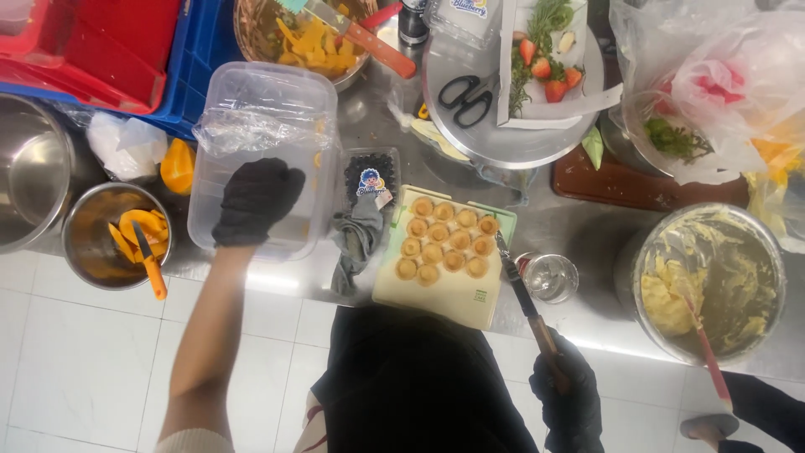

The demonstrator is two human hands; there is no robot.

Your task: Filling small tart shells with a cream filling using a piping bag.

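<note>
My left hand (pixel 254 200), in a black glove, rests flat on the lid of a clear plastic tub (pixel 267 117) at the counter's left. My right hand (pixel 568 388), also gloved, grips the wooden handle of a knife (pixel 520 289) whose blade points up toward a pale cutting board (pixel 463 295). On that board sit several small tart shells (pixel 444 237) in rows. A blueberry punnet (pixel 371 179) stands between tub and board.
A large steel pot of yellow cream (pixel 711 281) with a red spatula stands right. A small glass jar (pixel 551 277) is beside the board. Left, a steel bowl (pixel 113 235) holds mango pieces and an orange-handled knife. Scissors (pixel 466 96) and a strawberry box lie behind.
</note>
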